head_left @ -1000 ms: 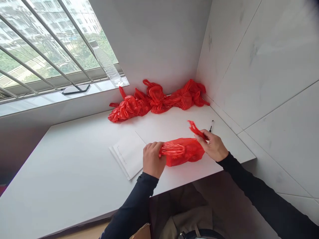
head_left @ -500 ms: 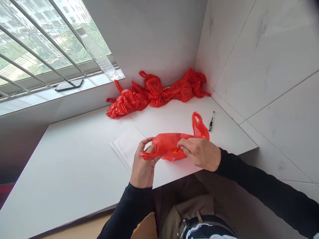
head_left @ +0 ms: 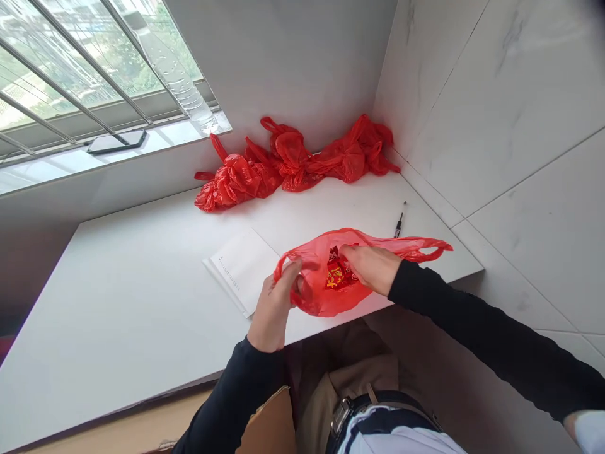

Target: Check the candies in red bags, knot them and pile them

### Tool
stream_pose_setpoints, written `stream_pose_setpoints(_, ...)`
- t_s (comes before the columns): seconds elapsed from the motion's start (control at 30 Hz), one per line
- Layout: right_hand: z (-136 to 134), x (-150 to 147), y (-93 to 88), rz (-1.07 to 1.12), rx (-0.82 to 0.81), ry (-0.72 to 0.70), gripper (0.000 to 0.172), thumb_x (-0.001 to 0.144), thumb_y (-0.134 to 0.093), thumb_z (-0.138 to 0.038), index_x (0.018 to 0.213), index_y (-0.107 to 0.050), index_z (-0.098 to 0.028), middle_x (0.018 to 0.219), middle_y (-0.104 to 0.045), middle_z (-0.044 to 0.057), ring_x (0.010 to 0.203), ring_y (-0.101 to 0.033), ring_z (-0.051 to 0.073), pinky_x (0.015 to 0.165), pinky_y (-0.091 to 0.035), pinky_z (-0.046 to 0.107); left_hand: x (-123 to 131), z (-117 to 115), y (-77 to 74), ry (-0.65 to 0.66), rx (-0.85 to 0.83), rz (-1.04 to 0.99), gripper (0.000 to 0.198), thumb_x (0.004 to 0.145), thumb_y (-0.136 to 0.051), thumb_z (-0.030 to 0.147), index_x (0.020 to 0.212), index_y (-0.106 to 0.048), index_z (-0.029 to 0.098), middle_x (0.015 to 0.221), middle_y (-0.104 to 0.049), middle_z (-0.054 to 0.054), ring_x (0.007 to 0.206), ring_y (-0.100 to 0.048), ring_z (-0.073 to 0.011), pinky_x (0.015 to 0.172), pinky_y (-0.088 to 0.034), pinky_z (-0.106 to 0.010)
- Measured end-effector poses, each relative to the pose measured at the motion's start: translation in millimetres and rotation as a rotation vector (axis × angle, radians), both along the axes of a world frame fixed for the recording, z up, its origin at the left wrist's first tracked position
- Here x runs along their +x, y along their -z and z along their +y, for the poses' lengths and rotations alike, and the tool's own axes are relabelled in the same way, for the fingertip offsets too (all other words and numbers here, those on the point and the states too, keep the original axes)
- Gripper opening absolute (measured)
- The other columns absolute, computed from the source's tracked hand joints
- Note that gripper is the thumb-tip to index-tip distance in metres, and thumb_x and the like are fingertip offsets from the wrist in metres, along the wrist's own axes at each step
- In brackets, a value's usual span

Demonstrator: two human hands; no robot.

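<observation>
My left hand point(head_left: 276, 302) is closed on the left rim of a red plastic bag point(head_left: 321, 306), its thumb outside and fingers partly seen through the film. The bag's mouth is spread wide over the table's front edge. Inside lie several small shiny red packets point(head_left: 336, 276) with yellow print. My right hand point(head_left: 371, 265) reaches into the mouth, its fingers bent together against the packets; the fingertips are partly hidden, so what they grip cannot be made out. One bag handle point(head_left: 428, 253) stretches out to the right, beyond my right wrist.
Several knotted red bags point(head_left: 293, 161) line the wall at the back of the white table point(head_left: 142, 302). White paper sheets point(head_left: 236, 268) lie left of the open bag, a black pen point(head_left: 399, 222) behind it. On the sill are a clear bottle point(head_left: 177, 79) and a phone point(head_left: 117, 142). A cardboard box point(head_left: 269, 422) stands below.
The bag has gone from nearly flat to wide open, showing the packets. My right hand has moved from the bag's edge into its mouth. The handle swung down to the right.
</observation>
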State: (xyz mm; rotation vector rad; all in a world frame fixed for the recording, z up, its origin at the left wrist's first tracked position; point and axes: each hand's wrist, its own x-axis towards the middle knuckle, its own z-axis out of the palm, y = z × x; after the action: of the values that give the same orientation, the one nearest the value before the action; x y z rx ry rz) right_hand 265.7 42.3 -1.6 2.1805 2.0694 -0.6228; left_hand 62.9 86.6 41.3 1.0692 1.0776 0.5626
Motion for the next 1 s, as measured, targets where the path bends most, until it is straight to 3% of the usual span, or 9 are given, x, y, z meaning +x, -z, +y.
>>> stream_pose_setpoints(0.13,29,-8,17.9,-0.004,-0.016,0.023,0.041,0.097,-0.046,-0.016,0.137,-0.052,-0.01,0.1,-0.073,0.015,0.087,-0.07,0.028,0.069,-0.045,0.032,1,2,2.9,-0.118,-0.108,-0.205,0.033,0.086,-0.063,0.047,0.099,-0.075,0.019,0.071,-0.059,-0.001,0.064,-0.056,-0.0136,0.055,-0.05,-0.023)
stream_pose_setpoints(0.27,40,-6,27.9,0.007,0.025,0.033,0.026,0.097,-0.05,-0.02,0.117,-0.062,-0.009,0.107,-0.072,0.017,0.096,-0.069,0.029,0.075,-0.045,0.033,-5,0,5.8,-0.127,-0.081,-0.217,0.035,0.086,-0.062,0.046,0.106,-0.075,0.019,0.07,-0.059,-0.002,0.066,-0.057,-0.0154,0.059,-0.052,-0.026)
stream_pose_setpoints(0.37,37,-2,26.6,0.058,0.071,0.01,0.02,0.099,-0.049,-0.022,0.111,-0.063,-0.014,0.111,-0.071,0.012,0.098,-0.068,0.023,0.078,-0.045,0.029,-10,-3,7.9,-0.165,-0.066,-0.201,0.032,0.085,-0.065,0.045,0.103,-0.075,0.02,0.072,-0.06,-0.002,0.068,-0.056,-0.0156,0.058,-0.051,-0.025)
stream_pose_setpoints(0.47,31,2,22.8,0.103,0.099,0.007,0.027,0.104,-0.04,-0.022,0.125,-0.056,-0.017,0.114,-0.071,0.009,0.101,-0.067,0.018,0.081,-0.045,0.025,-13,-8,9.6,-0.178,-0.034,-0.152,0.029,0.084,-0.067,0.047,0.092,-0.075,0.02,0.071,-0.059,-0.002,0.071,-0.055,-0.0162,0.058,-0.049,-0.024)
stream_pose_setpoints(0.6,15,7,25.3,0.054,0.043,0.045,0.029,0.098,-0.049,-0.017,0.127,-0.056,-0.014,0.106,-0.072,0.012,0.093,-0.069,0.024,0.073,-0.044,0.029,-12,-17,11.5,-0.123,0.058,-0.108,0.035,0.087,-0.066,0.049,0.069,-0.064,0.018,0.071,-0.056,-0.002,0.07,-0.052,-0.014,0.062,-0.048,-0.023)
stream_pose_setpoints(0.7,2,9,33.0,0.017,-0.027,0.04,0.023,0.091,-0.063,-0.019,0.113,-0.063,-0.016,0.093,-0.072,0.011,0.084,-0.069,0.027,0.066,-0.042,0.029,-10,-24,13.4,-0.087,0.093,-0.126,0.036,0.089,-0.064,0.049,0.071,-0.063,0.018,0.07,-0.053,0.0,0.065,-0.048,-0.0124,0.06,-0.046,-0.023)
stream_pose_setpoints(0.77,-4,8,37.8,0.011,-0.034,0.037,0.028,0.09,-0.066,-0.026,0.117,-0.062,-0.018,0.095,-0.072,0.011,0.086,-0.069,0.028,0.068,-0.043,0.03,-8,-27,14.9,-0.077,0.102,-0.142,0.035,0.091,-0.063,0.048,0.072,-0.063,0.018,0.07,-0.053,0.0,0.064,-0.048,-0.0121,0.058,-0.046,-0.024)
stream_pose_setpoints(0.87,-7,2,41.2,0.008,-0.02,0.038,0.033,0.091,-0.065,-0.03,0.121,-0.059,-0.018,0.098,-0.071,0.011,0.091,-0.068,0.028,0.074,-0.044,0.032,-6,-28,16.6,-0.071,0.102,-0.168,0.035,0.092,-0.062,0.048,0.073,-0.065,0.018,0.072,-0.056,0.0,0.063,-0.052,-0.0126,0.057,-0.047,-0.025)
stream_pose_setpoints(1.0,-10,-1,38.8,0.013,-0.001,0.049,0.019,0.098,-0.052,-0.029,0.108,-0.063,-0.018,0.096,-0.071,0.01,0.087,-0.066,0.025,0.073,-0.043,0.032,-7,-25,18.0,-0.113,0.089,-0.177,0.03,0.091,-0.065,0.047,0.079,-0.069,0.02,0.073,-0.057,0.001,0.064,-0.052,-0.0116,0.058,-0.046,-0.023)
